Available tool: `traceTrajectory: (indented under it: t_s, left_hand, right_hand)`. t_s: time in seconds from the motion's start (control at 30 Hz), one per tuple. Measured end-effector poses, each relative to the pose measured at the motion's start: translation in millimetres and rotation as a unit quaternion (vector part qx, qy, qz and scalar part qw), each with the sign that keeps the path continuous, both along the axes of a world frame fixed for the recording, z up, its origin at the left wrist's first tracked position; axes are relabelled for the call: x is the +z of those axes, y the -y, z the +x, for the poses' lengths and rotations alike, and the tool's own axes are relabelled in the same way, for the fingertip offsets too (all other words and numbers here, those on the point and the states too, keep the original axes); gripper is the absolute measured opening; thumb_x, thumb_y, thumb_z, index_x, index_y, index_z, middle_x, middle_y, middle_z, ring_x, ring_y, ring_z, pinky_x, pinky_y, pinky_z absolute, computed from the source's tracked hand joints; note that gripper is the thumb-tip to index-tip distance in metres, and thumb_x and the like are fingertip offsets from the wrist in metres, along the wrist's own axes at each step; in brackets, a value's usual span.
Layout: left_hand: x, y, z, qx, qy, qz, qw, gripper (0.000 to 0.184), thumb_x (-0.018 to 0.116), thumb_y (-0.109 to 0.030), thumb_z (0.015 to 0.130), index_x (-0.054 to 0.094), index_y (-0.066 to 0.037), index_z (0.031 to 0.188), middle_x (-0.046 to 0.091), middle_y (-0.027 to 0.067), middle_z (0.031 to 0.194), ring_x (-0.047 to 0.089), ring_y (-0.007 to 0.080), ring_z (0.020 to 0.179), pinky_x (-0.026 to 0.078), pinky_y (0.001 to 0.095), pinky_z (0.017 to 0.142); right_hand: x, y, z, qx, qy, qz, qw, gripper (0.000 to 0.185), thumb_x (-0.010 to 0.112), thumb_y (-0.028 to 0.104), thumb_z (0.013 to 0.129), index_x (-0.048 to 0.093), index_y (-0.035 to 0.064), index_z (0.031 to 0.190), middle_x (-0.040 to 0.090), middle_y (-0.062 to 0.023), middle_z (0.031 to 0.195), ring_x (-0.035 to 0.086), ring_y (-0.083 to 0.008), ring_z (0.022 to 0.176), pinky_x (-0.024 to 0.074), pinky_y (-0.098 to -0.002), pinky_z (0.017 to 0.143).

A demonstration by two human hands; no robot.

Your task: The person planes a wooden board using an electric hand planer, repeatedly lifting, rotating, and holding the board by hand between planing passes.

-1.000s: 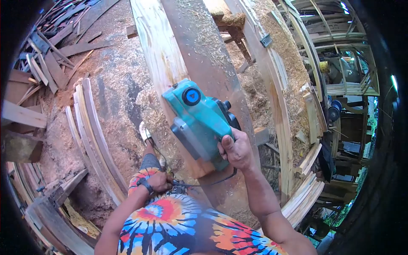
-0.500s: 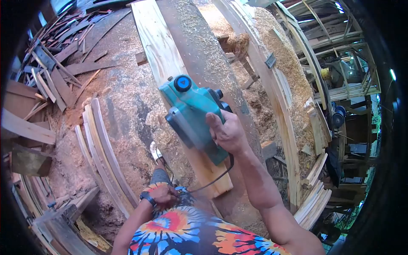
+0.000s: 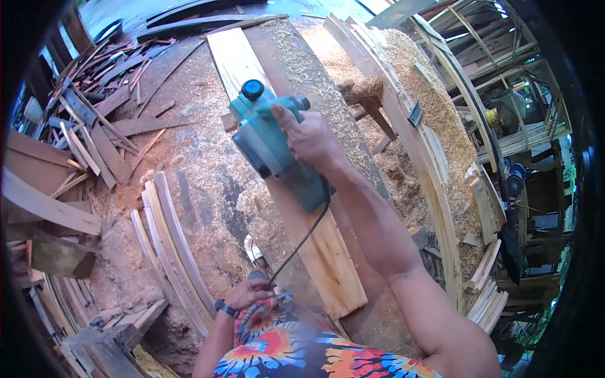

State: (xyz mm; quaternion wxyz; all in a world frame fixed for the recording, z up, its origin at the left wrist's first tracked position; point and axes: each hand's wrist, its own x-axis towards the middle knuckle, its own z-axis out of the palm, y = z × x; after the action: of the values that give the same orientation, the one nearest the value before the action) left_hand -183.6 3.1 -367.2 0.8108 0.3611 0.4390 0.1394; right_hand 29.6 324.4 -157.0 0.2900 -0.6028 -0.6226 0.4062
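My right hand (image 3: 312, 140) is wrapped around the rear handle of a teal electric hand planer (image 3: 268, 148) with a blue-topped black front knob. The planer sits flat on a long pale wooden board (image 3: 331, 268), whose ends show before and behind it. From the back of the planer a black power cord (image 3: 302, 242) runs down to my left hand (image 3: 249, 295), which is closed on it beside my body. The planer's underside is hidden.
The board lies on a shavings-strewn bench (image 3: 296, 69). To the right, a long plank (image 3: 419, 164) carries a small metal piece (image 3: 415, 114). Curved wood strips (image 3: 173, 230) lean at left, and offcuts (image 3: 104, 142) are piled farther back. Sawdust covers the ground.
My right hand has pushed the planer forward along the board, baring more of its near end. My left hand stays low with the cord, and the view has shifted slightly.
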Motion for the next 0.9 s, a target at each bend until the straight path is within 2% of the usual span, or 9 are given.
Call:
traceTrajectory:
  t_s: [0.07,0.33,0.57,0.63,0.7,0.73,0.8,0.83,0.9]
  left_hand:
    - [-2,-6,-5,0.037,0.016,0.011,0.999,0.039,0.078,-0.015,0.087,0.068,-0.001,0.122,0.071,0.0041,0.114,0.063,0.0147,0.106,0.048,0.0318,0.097]
    - [-14,-17,-23,0.12,0.008,-0.015,0.993,0.044,0.078,-0.014,0.086,0.064,-0.001,0.126,0.068,0.0076,0.118,0.063,0.0194,0.111,0.048,0.0348,0.1]
    - [-25,-27,-40,0.219,-0.03,0.031,0.975,0.043,0.076,-0.007,0.087,0.062,-0.002,0.127,0.069,0.0074,0.116,0.064,0.0174,0.107,0.051,0.0325,0.094]
    - [-15,-28,-44,0.247,-0.051,-0.005,0.968,0.033,0.074,-0.009,0.089,0.066,-0.003,0.12,0.071,0.0058,0.11,0.065,0.0153,0.102,0.053,0.0303,0.085]
    - [-17,-23,-60,0.205,-0.13,0.003,0.97,0.025,0.073,-0.013,0.091,0.069,-0.004,0.114,0.072,0.0049,0.105,0.067,0.015,0.098,0.052,0.0303,0.081]
    - [-18,-19,-66,0.186,-0.167,0.005,0.968,0.022,0.072,-0.014,0.092,0.071,-0.004,0.111,0.072,0.0044,0.103,0.067,0.0149,0.096,0.052,0.0303,0.079]
    - [-21,-7,-80,0.104,-0.312,0.048,0.943,0.025,0.072,-0.028,0.093,0.075,-0.004,0.1,0.073,0.0051,0.085,0.069,0.0147,0.083,0.053,0.0321,0.072]
    - [-47,8,-93,0.07,-0.367,0.053,0.926,0.029,0.072,-0.033,0.092,0.076,-0.005,0.099,0.073,0.006,0.082,0.069,0.0158,0.079,0.053,0.0335,0.07]
    - [-59,27,-104,0.012,-0.438,0.078,0.896,0.036,0.07,-0.04,0.093,0.077,-0.005,0.099,0.073,0.01,0.079,0.07,0.0204,0.075,0.053,0.0373,0.069]
  right_hand:
    - [0,-22,-15,-0.009,-0.05,0.021,0.998,0.06,0.061,0.064,0.093,0.06,0.0068,0.073,0.05,0.0015,0.055,0.05,-0.0084,0.043,0.0389,-0.0267,0.039]
    - [9,-138,-65,-0.019,-0.014,-0.028,0.999,0.066,0.061,0.068,0.09,0.059,0.0047,0.072,0.053,-0.0027,0.059,0.052,-0.0124,0.045,0.0415,-0.0302,0.04]
    - [-5,-260,-107,-0.002,-0.052,0.036,0.998,0.075,0.057,0.07,0.091,0.064,-0.0008,0.067,0.061,-0.0106,0.062,0.059,-0.0199,0.049,0.0473,-0.0364,0.046]
    - [-10,-252,-102,-0.011,-0.07,0.022,0.997,0.076,0.056,0.07,0.091,0.064,-0.0014,0.067,0.062,-0.0113,0.063,0.061,-0.0216,0.051,0.0489,-0.0379,0.048]
    - [-8,-238,-96,-0.013,-0.082,0.006,0.997,0.071,0.054,0.066,0.095,0.066,-0.0002,0.072,0.061,-0.0095,0.063,0.061,-0.0241,0.052,0.0496,-0.0405,0.051]
    - [-38,-233,-82,0.058,-0.025,0.224,0.973,0.063,0.053,0.061,0.098,0.065,0.0019,0.08,0.056,-0.0073,0.061,0.056,-0.0197,0.049,0.0459,-0.0364,0.047]
    - [-40,-181,-54,0.09,-0.017,0.277,0.956,0.052,0.05,0.053,0.103,0.063,0.005,0.088,0.051,-0.0032,0.058,0.051,-0.0139,0.046,0.0414,-0.0311,0.042]
    - [-13,-123,-42,0.05,-0.066,0.117,0.99,0.049,0.048,0.05,0.104,0.063,0.0061,0.089,0.051,-0.0012,0.057,0.05,-0.0125,0.045,0.0405,-0.0299,0.042]
    - [-3,-42,-9,0.022,-0.104,-0.008,0.994,0.051,0.052,0.05,0.102,0.067,0.0037,0.089,0.064,-0.0114,0.066,0.059,-0.0271,0.059,0.0456,-0.04,0.054]
